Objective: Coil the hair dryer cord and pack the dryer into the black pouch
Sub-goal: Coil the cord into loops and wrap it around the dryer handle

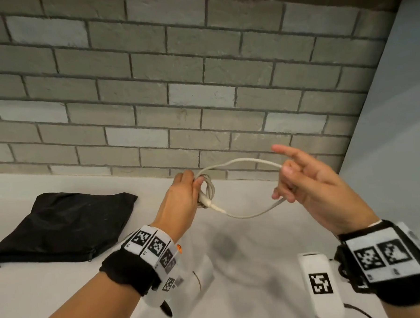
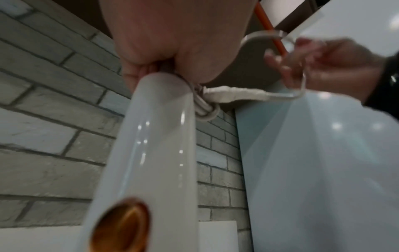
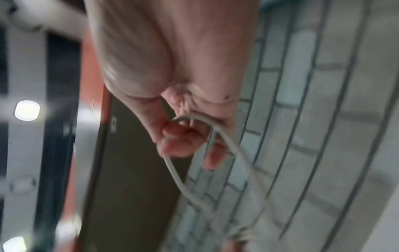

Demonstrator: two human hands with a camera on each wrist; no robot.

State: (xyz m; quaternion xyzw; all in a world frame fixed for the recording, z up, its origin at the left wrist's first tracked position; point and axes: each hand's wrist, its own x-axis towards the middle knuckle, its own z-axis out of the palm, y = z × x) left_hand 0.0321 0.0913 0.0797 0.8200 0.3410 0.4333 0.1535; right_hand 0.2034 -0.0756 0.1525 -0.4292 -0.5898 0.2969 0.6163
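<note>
From the head view, a left hand grips the coiled cord while the right hand pinches its loop, forefinger extended; the black pouch lies left on the counter. The left wrist view shows the white hair dryer hanging below that fist. In the right wrist view, curled fingers hold cord.

It looked like a staged indoor recording corner, though its exact kind could not be told: a plain white worktop ran up against a grey painted brick wall, a smooth pale panel closed the right side, and round ceiling lights shone overhead.
</note>
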